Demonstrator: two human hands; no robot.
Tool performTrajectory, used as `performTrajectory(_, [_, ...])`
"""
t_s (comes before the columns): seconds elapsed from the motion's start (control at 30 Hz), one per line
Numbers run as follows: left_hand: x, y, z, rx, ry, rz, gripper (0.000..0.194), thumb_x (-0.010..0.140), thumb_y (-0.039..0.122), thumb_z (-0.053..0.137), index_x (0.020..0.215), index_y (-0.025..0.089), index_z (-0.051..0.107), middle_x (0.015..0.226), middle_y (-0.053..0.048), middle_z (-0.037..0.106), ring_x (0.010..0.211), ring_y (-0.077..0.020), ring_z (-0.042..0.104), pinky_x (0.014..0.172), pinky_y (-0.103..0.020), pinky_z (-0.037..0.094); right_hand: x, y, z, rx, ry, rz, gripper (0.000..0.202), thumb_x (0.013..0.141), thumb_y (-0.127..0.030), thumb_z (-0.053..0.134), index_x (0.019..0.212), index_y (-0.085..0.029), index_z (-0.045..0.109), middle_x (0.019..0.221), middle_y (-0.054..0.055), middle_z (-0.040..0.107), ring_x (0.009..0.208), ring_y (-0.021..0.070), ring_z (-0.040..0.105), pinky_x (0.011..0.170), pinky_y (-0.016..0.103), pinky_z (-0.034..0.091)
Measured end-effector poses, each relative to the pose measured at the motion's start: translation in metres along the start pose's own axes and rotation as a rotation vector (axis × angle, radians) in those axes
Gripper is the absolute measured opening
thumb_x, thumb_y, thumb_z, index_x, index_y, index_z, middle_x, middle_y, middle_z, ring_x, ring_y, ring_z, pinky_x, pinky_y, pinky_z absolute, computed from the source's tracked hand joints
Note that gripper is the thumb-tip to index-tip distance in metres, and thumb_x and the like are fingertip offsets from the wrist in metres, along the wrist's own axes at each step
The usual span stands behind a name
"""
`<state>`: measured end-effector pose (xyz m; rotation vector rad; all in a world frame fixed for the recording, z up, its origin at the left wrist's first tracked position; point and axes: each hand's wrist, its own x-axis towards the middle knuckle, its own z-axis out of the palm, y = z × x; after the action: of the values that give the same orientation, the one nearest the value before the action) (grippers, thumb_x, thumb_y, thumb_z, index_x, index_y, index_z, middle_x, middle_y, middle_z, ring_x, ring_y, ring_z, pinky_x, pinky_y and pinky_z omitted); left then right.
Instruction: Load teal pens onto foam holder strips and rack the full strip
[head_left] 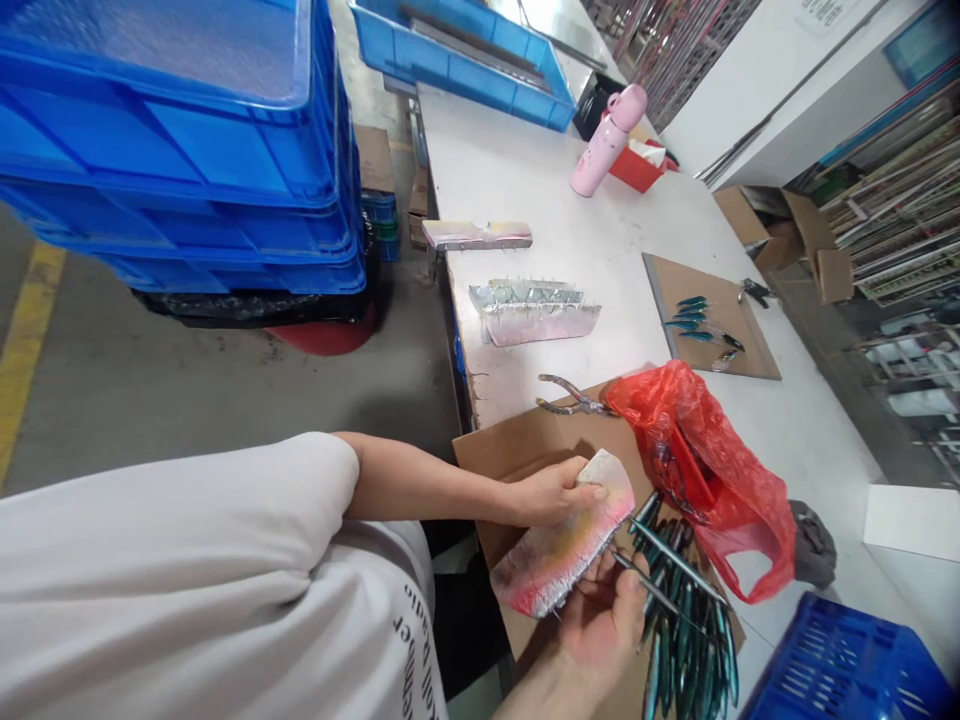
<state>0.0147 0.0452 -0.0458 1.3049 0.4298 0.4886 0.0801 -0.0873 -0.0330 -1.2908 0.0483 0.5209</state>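
Paint-stained block (pixel 562 548) sits gripped between both hands, left hand (pixel 551 492) on its top edge, right hand (pixel 600 620) beneath, also pinching a teal lure (pixel 643 588); red bag (pixel 701 470) just beside the block.

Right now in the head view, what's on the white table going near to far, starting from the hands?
Right hand and left hand on the paint-stained block → pliers → spiked metal trays → pale strip at the table edge → pink bottle → blue crate.
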Motion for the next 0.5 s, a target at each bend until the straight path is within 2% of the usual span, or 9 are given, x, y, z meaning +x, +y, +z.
performTrajectory(0.13, [0.0, -0.001, 0.001, -0.004, 0.002, -0.004, 0.037, 0.084, 0.048, 0.042, 0.097, 0.013, 0.045, 0.086, -0.002, 0.052, 0.076, -0.0131, 0.048, 0.068, -0.024, 0.04, -0.006, -0.004, 0.004, -0.037, 0.001, -0.02, 0.022, 0.073, -0.025, 0.06, 0.094, -0.028, 0.059, 0.065, -0.006, 0.064, 0.055, 0.0072, 0.057, 0.055, 0.02, 0.048])
performTrajectory(0.33, [0.001, -0.003, 0.001, -0.001, 0.001, 0.004, 0.037, 0.084, 0.048, 0.042, 0.096, 0.013, 0.045, 0.085, -0.002, 0.05, 0.076, -0.0123, 0.047, 0.067, -0.023, 0.04, 0.005, 0.003, -0.003, 0.006, 0.003, 0.004, 0.016, 0.073, -0.025, 0.059, 0.089, -0.028, 0.06, 0.074, -0.007, 0.065, 0.069, 0.0056, 0.061, 0.068, 0.02, 0.05])
performTrajectory(0.5, [0.002, -0.004, 0.0, 0.037, 0.013, 0.011, 0.036, 0.084, 0.048, 0.042, 0.094, 0.014, 0.045, 0.083, -0.001, 0.049, 0.074, -0.012, 0.046, 0.066, -0.023, 0.04, 0.01, 0.006, -0.007, 0.031, -0.039, 0.048, 0.018, 0.072, -0.027, 0.061, 0.089, -0.027, 0.061, 0.08, -0.007, 0.062, 0.067, 0.004, 0.058, 0.057, 0.015, 0.048])
